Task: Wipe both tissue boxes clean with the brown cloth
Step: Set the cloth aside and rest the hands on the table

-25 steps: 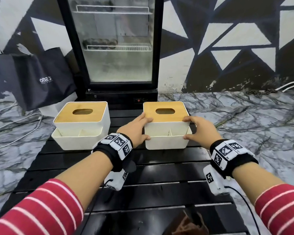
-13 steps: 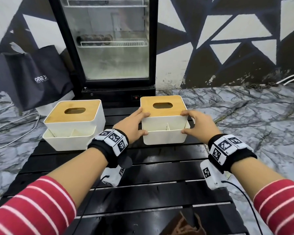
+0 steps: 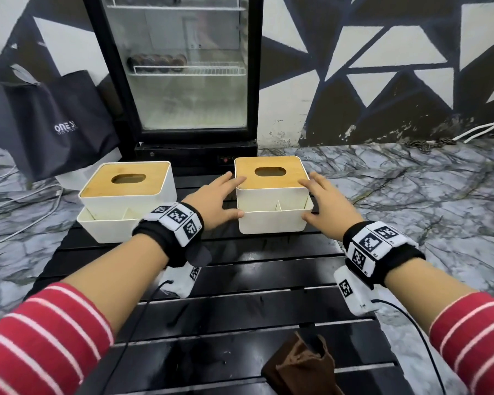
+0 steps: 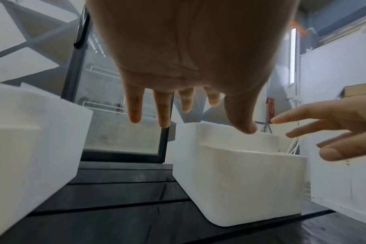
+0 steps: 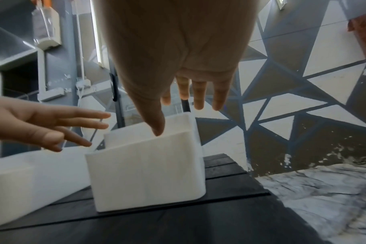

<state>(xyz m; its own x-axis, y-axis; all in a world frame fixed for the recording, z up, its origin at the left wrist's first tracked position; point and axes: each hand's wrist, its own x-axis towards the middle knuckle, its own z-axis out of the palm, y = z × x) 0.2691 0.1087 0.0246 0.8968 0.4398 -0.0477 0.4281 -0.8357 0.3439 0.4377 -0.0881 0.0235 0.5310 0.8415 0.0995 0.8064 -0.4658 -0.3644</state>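
Nearest to the person, at about 5 o'clock on the black slatted table [image 3: 240, 317], the brown cloth [image 3: 300, 366] lies crumpled, and no hand touches it.

Further up, both forearms in red striped sleeves [image 3: 40, 337] reach forward, each with a black wrist band carrying white coded markers [image 3: 180, 220].

Then comes the right tissue box [image 3: 271, 195], at about 12 o'clock. It is white with a wooden lid that has an oval slot, and it stands in a white tray with a divider in front; the front compartments look empty. What is inside the slot I cannot tell. The left hand [image 3: 214, 201] is at its left side, with fingers straight and a little spread; the fingertips are near the lid corner and the thumb is close to the tray wall. The right hand [image 3: 328, 206] is at its right side in the same way, fingers straight and loosely apart. In the wrist views the fingers seem just off the box, so I cannot say surely whether they touch it.

At about 10 o'clock stands the left tissue box [image 3: 129, 189], of the same kind, apart from both hands.

Behind the table stands a glass-door fridge [image 3: 183, 67] with dark round items on a wire shelf. At 9 o'clock a dark bag [image 3: 49, 121] leans at the wall.
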